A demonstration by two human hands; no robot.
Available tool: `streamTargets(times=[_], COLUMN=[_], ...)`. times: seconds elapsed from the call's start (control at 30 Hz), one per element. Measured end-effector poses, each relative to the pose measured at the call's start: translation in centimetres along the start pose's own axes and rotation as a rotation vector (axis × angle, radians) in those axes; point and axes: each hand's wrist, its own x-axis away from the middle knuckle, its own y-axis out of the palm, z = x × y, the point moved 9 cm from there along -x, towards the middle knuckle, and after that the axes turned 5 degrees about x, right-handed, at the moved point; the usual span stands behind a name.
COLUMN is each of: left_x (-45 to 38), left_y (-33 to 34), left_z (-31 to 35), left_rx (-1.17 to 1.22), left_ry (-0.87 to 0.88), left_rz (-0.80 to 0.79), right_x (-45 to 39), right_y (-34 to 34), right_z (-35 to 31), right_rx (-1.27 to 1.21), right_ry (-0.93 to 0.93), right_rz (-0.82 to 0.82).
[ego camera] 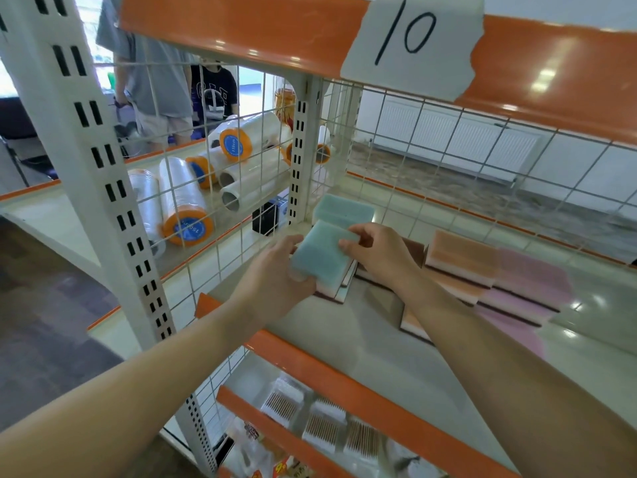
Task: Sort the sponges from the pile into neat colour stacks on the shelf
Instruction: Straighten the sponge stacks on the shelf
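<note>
A blue sponge (322, 251) sits on top of a small stack near the left wire wall of the shelf (344, 336). My left hand (275, 270) grips its near left corner, and my right hand (375, 248) pinches its far right edge. Behind it lies another blue sponge (344, 208) in the back corner. To the right, orange sponges (460, 255) are stacked, and pink sponges (531, 281) lie beside them. A brown-backed sponge (413, 246) shows under my right wrist.
White wire mesh (220, 188) walls the shelf on the left and back. Rolls of plastic film (182, 201) lie on the neighbouring shelf. Packets of cotton swabs (324, 422) fill the shelf below. People stand beyond the rack at top left.
</note>
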Motion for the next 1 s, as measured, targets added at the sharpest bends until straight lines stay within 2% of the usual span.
streamTargets(times=[0.27,0.73,0.9,1.0], left_x=[0.4,0.3,0.1,-0.2], left_y=[2.1,0.0,-0.4,0.0], left_z=[0.4,-2.4,-1.8,-1.3], left_rx=[-0.039,0.077,0.109,0.098], left_ry=[-0.05,-0.227,-0.173,-0.109], left_rz=[-0.058,0.089,0.127,0.091], right_x=[-0.1,0.0,-0.1,-0.1], right_y=[0.3,-0.6,-0.3,-0.3], right_z=[0.1,0.8,1.0,1.2], right_rx=[0.075,-0.017,-0.018,-0.006], right_ry=[0.017,0.052,0.071,0.09], right_rz=[0.018,0.082,0.072,0.073])
